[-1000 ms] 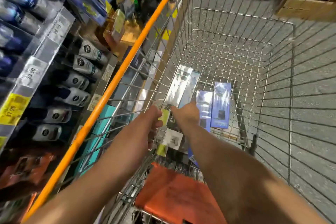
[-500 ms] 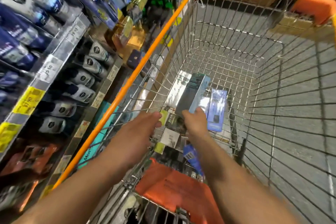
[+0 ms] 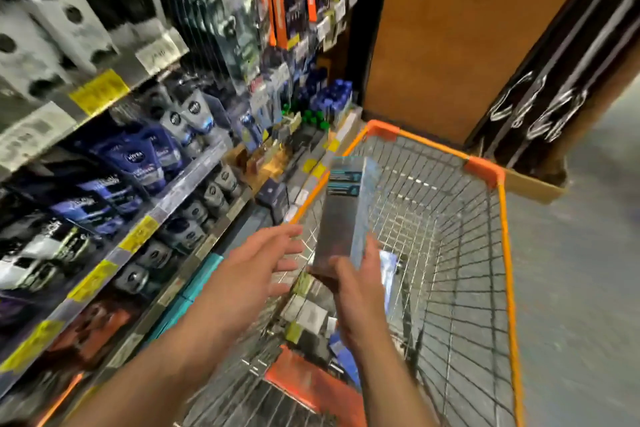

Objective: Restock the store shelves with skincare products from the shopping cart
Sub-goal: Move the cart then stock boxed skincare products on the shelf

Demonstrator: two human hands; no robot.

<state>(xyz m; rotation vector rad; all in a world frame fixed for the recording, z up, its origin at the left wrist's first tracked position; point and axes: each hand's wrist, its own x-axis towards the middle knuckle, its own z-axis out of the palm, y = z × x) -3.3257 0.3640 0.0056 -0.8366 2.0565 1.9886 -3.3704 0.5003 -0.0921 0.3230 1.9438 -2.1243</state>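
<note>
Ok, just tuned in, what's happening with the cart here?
A person is restocking from a wire shopping cart. The right hand grips the lower end of a tall dark box, held upright above the cart. The left hand is open, its fingers spread beside the box without touching it. More boxed products lie in the cart; the shelves stand to the left.

— The box (image 3: 341, 215)?
— Cardboard, dark with a slight sheen; one side looks glossy.
— The cart (image 3: 460, 253)?
— Bare metal wire, with a smooth orange plastic rim.
— The tubes (image 3: 138, 163) on the shelf (image 3: 194, 180)?
— Shiny plastic. The floor (image 3: 581, 270) looks matt grey and speckled.
</note>
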